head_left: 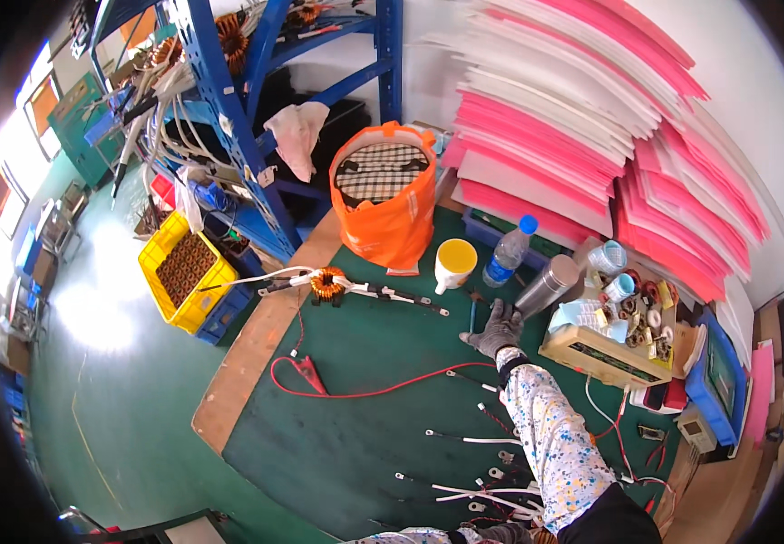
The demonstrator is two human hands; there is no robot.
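Note:
My right hand (495, 330), in a grey glove, reaches out palm down over the green mat. Its fingers are spread, with the thumb out to the left. Just beyond the thumb lies a small hand tool (473, 311) with a blue handle; contact with it is unclear. A steel flask (548, 285) stands beside the fingertips. At the bottom edge my left hand (506, 533), gloved too, is mostly cut off, its fingers hidden. Close to it shows part of a copper-wound coil (545, 537). White cables (491, 494) with ring lugs lie between my arms.
A wired toroidal coil (326, 285) lies near the mat's left side, above a red clip lead (312, 375). Behind stand an orange bag (383, 227), a yellow cup (454, 264) and a water bottle (509, 254). Right, a beige instrument (605, 358) carries small parts.

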